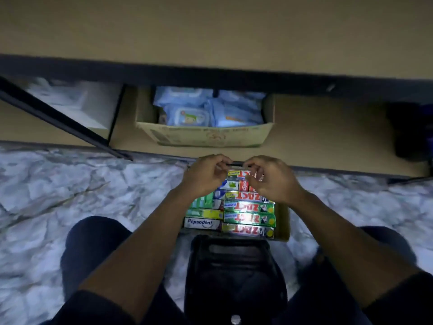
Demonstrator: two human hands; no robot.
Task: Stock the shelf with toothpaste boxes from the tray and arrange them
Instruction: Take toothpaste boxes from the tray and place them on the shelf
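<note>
The toothpaste boxes [248, 207] are glossy printed card — some foil-bright — in a matt brown cardboard tray [283, 219]. The floor [70, 184] looks like smooth veined marble; the shelf [328, 127] is matt tan board.

A white box [202, 224] reads "Pepsodent"; the green and red boxes [249, 218] beside it read "ZACT" upside down.
</note>
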